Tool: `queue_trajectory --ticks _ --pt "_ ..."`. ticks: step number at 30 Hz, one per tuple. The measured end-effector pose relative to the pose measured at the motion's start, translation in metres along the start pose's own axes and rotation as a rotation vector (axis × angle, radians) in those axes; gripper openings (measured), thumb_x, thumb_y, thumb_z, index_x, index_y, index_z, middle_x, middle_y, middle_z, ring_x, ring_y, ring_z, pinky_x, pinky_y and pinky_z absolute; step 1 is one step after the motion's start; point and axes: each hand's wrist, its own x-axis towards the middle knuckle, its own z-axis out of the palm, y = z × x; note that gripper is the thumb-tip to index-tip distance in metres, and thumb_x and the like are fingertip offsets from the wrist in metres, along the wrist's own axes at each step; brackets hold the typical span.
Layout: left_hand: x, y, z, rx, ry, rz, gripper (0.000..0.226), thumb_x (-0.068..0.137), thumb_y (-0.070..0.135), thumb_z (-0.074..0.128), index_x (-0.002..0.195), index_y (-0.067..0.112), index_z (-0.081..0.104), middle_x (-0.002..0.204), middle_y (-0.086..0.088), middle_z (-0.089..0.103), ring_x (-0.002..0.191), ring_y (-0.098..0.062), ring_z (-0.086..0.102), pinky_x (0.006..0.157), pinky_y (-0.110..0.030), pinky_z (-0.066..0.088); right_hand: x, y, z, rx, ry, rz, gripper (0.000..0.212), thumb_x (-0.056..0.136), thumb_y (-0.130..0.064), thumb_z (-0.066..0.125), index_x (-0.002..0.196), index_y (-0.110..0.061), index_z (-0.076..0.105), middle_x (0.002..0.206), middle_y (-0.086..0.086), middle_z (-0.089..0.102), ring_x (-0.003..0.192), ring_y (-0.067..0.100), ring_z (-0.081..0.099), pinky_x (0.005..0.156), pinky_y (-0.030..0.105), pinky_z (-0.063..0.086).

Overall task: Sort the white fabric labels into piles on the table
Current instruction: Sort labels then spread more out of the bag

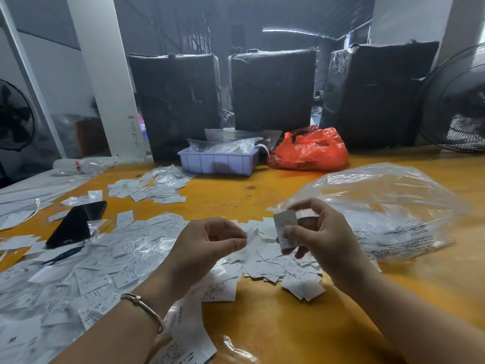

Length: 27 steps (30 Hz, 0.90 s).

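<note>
We are holding a small stack of labels (286, 228) upright in our right hand (319, 239), just right of the frame centre, with the thumb and curled fingers pinching the stack by its edges. Our left hand (207, 243) is hovering at the centre of the frame above the table (275, 324); its fingers are curling toward the thumb, and we cannot tell whether a label is caught between them.

We are judging the sorting as underway but far from complete:

1. A small heap of labels (283, 269) is lying under and below the right hand, lower centre right. It is looking like the source still being worked through.
2. A wide spread of labels and clear wrappers (86, 271) is covering the lower left of the frame; size letters are showing on some, but we are not seeing clean borders between groups.
3. A looser group of labels (154, 187) is lying at the centre left, nearer the purple tray (217, 162).
4. A clear plastic bag (380, 211) is lying at the right, just beside the right hand; white pieces appear to be showing through it.

A black phone (76, 224) is resting among the labels at the left, and an orange bag (307, 151) is sitting beside the tray
</note>
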Motion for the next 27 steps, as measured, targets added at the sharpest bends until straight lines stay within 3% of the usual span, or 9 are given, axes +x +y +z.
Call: queue_trajectory --ticks 3,6,8,11,14,17,19,25,27 --pt "-0.001 0.003 0.000 0.042 -0.066 0.027 0.005 0.079 0.017 0.075 0.083 0.020 0.078 0.087 0.004 0.075 0.089 -0.007 0.068 0.074 -0.016 0.051 -0.001 -0.004 0.000 -0.128 0.005 -0.151 0.061 0.087 0.004 0.058 0.133 -0.035 0.046 0.067 0.019 0.067 0.054 0.028 0.064 0.045 0.020 0.047" --pt "-0.003 0.005 0.000 0.069 -0.090 0.045 0.013 0.075 0.030 0.076 0.081 0.018 0.075 0.083 0.001 0.073 0.080 -0.007 0.065 0.073 -0.022 0.048 -0.002 -0.007 0.000 -0.289 0.007 -0.231 0.039 0.087 0.004 0.054 0.108 -0.026 0.069 0.075 0.004 0.070 0.056 0.018 0.065 0.046 0.015 0.045" --pt "-0.004 0.006 0.001 0.047 -0.116 0.045 0.011 0.077 0.023 0.079 0.081 0.014 0.072 0.079 -0.003 0.073 0.072 -0.010 0.065 0.065 -0.021 0.051 -0.003 -0.008 0.002 -0.359 -0.002 -0.215 0.034 0.086 0.002 0.053 0.100 -0.022 0.073 0.081 -0.006 0.070 0.064 0.009 0.064 0.051 0.018 0.048" --pt "-0.004 0.006 0.002 -0.011 -0.137 0.078 0.006 0.076 0.006 0.077 0.077 0.008 0.071 0.073 -0.006 0.072 0.066 -0.013 0.066 0.061 -0.019 0.051 -0.003 -0.010 0.001 -0.342 0.004 -0.210 0.043 0.087 -0.003 0.055 0.117 -0.032 0.062 0.084 0.001 0.072 0.073 0.018 0.065 0.060 0.037 0.055" --pt "-0.005 0.005 0.002 -0.016 -0.108 0.109 0.004 0.075 0.011 0.078 0.079 0.012 0.077 0.075 -0.002 0.074 0.068 -0.009 0.067 0.062 -0.016 0.051 -0.003 -0.016 -0.004 -0.195 0.046 -0.240 0.057 0.083 0.000 0.061 0.126 -0.037 0.054 0.085 0.000 0.075 0.080 0.019 0.071 0.069 0.033 0.059" --pt "-0.005 0.005 0.003 0.033 -0.091 0.146 0.016 0.070 0.030 0.077 0.080 0.017 0.079 0.077 0.000 0.075 0.071 -0.009 0.068 0.062 -0.017 0.051 -0.004 -0.027 -0.004 0.090 0.059 -0.246 0.038 0.079 0.011 0.061 0.094 -0.023 0.069 0.083 0.006 0.075 0.078 0.020 0.073 0.069 0.028 0.059" --pt "-0.006 0.005 0.003 0.043 -0.092 0.167 0.019 0.069 0.034 0.077 0.079 0.019 0.079 0.076 0.000 0.075 0.070 -0.010 0.067 0.063 -0.020 0.052 -0.006 -0.031 -0.003 0.214 0.027 -0.248 0.027 0.077 0.015 0.063 0.081 -0.012 0.066 0.078 0.008 0.075 0.070 0.015 0.071 0.059 0.016 0.053" --pt "-0.006 0.006 0.004 0.061 -0.090 0.180 0.016 0.068 0.030 0.079 0.075 0.017 0.077 0.074 -0.003 0.073 0.068 -0.015 0.064 0.066 -0.028 0.055 -0.010 -0.033 -0.003 0.176 -0.052 -0.271 0.022 0.071 0.011 0.071 0.080 0.000 0.055 0.074 0.009 0.073 0.066 0.017 0.069 0.058 0.024 0.054" --pt "-0.006 0.007 0.004 0.069 -0.088 0.185 0.014 0.067 0.031 0.079 0.073 0.018 0.077 0.072 -0.002 0.072 0.066 -0.012 0.063 0.061 -0.023 0.053 -0.011 -0.033 -0.002 0.127 -0.056 -0.286 0.020 0.071 0.013 0.071 0.080 0.003 0.055 0.074 0.011 0.072 0.067 0.018 0.070 0.059 0.027 0.056"
